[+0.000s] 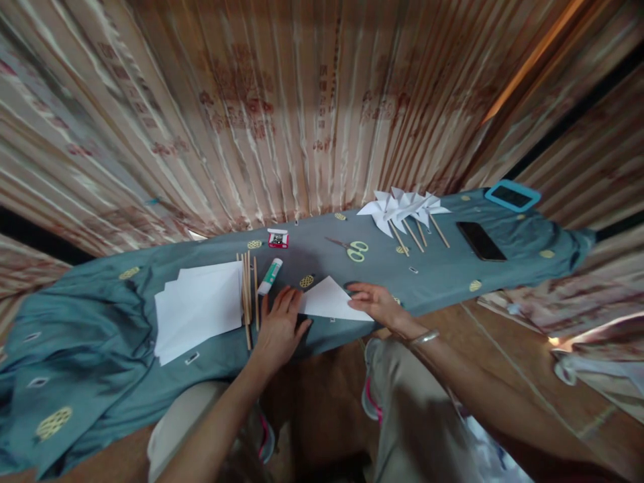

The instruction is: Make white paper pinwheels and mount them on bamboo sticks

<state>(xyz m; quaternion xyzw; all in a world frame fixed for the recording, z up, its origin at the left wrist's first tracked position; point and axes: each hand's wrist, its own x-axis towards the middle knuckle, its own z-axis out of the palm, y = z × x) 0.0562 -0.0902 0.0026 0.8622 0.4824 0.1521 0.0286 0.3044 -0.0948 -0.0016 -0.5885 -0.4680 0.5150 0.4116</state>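
A white sheet of paper folded into a triangle (pixel 329 300) lies flat on the cloth-covered table in front of me. My left hand (pixel 280 330) rests at its left corner, palm down, with the thumb apart from the stretched fingers. At the sloping right edge, the fingers of my right hand (pixel 376 305) reach out and touch the paper, slightly spread. Just beyond my left fingers lies a glue stick (pixel 270 276) with a green and white label. Several wooden sticks (pixel 246 295) lie beside it, next to a stack of white paper (pixel 201 310).
Green-handled scissors (pixel 355 250) and a small red box (pixel 278 239) lie farther back. Several white paper pinwheels (pixel 402 208) on sticks lie at the back right, near a black phone (pixel 480 241) and a blue-framed device (pixel 513 195). The bunched tablecloth (pixel 90 376) covers the left end.
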